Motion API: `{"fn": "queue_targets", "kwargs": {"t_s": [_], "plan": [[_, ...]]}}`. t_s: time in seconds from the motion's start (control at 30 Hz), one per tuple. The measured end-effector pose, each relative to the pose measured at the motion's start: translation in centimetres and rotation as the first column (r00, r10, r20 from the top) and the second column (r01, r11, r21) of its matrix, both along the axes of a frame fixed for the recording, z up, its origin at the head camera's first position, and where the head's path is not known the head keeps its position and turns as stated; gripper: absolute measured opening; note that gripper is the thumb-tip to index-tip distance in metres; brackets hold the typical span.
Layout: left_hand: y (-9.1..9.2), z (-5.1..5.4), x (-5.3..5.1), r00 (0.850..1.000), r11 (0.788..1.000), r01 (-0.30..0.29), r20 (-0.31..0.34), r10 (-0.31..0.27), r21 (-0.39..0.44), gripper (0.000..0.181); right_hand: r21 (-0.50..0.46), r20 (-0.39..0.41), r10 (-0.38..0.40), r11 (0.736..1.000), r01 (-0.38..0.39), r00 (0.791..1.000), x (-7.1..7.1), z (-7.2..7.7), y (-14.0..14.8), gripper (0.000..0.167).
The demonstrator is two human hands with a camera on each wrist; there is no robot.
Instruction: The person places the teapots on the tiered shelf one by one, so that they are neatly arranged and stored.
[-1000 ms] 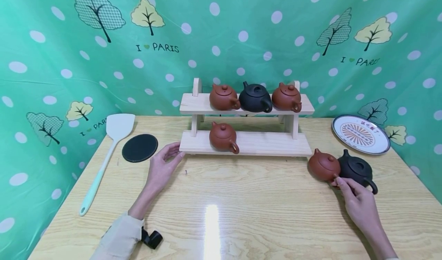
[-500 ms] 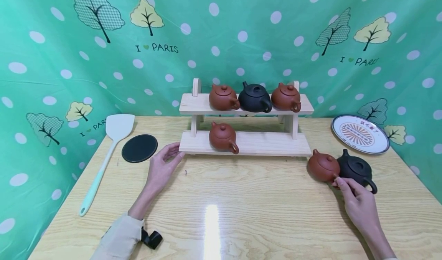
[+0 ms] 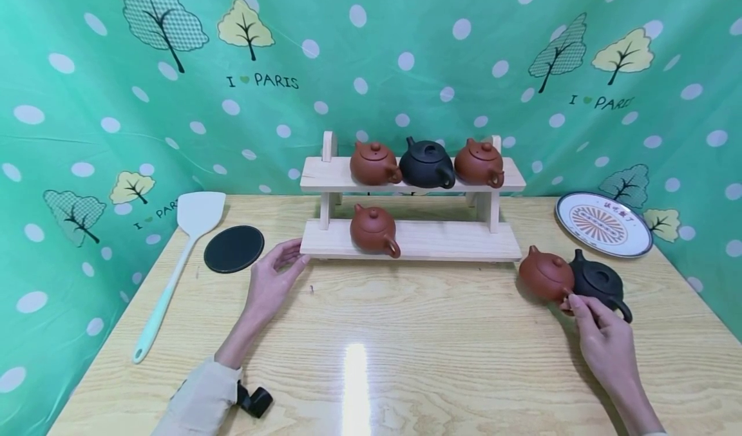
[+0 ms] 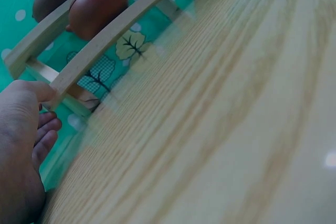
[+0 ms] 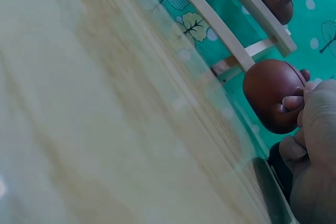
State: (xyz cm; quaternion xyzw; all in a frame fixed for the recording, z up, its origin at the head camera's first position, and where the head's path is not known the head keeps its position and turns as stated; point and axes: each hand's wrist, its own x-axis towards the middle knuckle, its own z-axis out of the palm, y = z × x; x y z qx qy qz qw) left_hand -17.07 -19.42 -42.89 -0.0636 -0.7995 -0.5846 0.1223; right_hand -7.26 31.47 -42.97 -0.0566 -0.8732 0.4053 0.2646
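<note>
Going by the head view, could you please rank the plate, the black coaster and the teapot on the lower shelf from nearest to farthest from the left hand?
From the left hand:
1. Black coaster: just to its left, on the table.
2. Brown teapot: to its right, on the lower shelf.
3. Plate: far right, beyond the shelf's right end.
</note>
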Motion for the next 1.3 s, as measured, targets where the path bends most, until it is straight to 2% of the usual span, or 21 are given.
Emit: {"fn": "queue_targets", "kwargs": {"t_s": [0.13,0.23,0.57,1.3], "plan": [[0.0,0.0,0.0,1.000,1.000,0.001,0.003,-0.001,0.005,0.038,-0.009,-0.018,-0.008,1.000,0.008,1.000,0.0,0.2,-0.2,0.022],[-0.4,-1.1,-0.6,1.000,1.000,0.003,-0.006,-0.003,0.020,0.040,-0.011,-0.022,-0.016,1.000,0.016,1.000,0.0,0.3,-0.4,0.022],[-0.6,-1.2,-0.6,0.999,1.000,0.015,-0.033,-0.015,0.006,0.041,0.003,-0.064,-0.001,1.000,0.001,0.998,0.2,0.8,-0.8,0.020],[-0.6,-1.1,-0.6,0.999,1.000,0.002,-0.033,-0.003,-0.011,0.040,0.012,-0.123,0.066,0.998,-0.065,0.990,-0.1,1.4,-2.5,0.015]]}}
